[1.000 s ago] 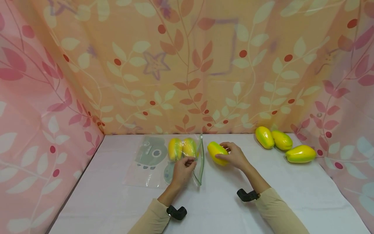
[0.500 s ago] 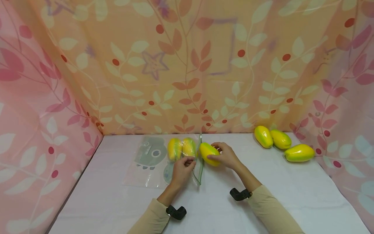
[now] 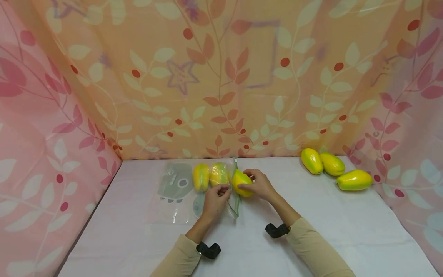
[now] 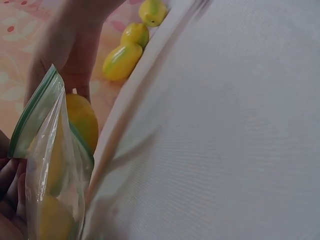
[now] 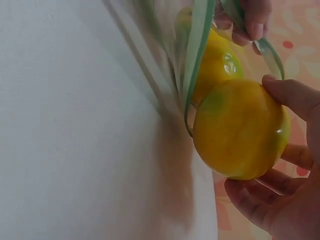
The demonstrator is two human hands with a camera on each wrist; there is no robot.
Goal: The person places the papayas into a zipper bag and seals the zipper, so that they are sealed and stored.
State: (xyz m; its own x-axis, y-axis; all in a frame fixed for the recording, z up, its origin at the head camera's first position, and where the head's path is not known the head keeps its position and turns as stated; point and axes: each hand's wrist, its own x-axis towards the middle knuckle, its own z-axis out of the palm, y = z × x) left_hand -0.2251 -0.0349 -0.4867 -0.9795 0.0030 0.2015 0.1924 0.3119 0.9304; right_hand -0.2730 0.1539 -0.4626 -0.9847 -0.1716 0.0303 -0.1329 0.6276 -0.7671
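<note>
My left hand [image 3: 215, 202] pinches the near edge of a clear zip bag [image 3: 175, 179] by its mouth. The bag lies on its side, with a green zip strip and a grey cartoon print. Inside it two glossy yellow-green mangoes, a left one [image 3: 201, 177] and a right one [image 3: 219, 175], lie side by side. My right hand [image 3: 261, 186] grips a third mango [image 5: 240, 130], thumb on one side and fingers on the other. That mango is right at the bag's mouth, where the green strip [image 5: 199, 55] stands apart around it.
Three more mangoes lie at the table's back right: one [image 3: 312, 161], one beside it [image 3: 332, 164] and one nearer [image 3: 354, 180]. Patterned cloth walls [image 3: 221, 77] rise behind and at both sides of the white table [image 3: 114, 231].
My right hand has carried its mango leftward from beside the bag to its mouth. The two mangoes inside have shifted slightly left. My left hand has kept its pinch on the bag's edge.
</note>
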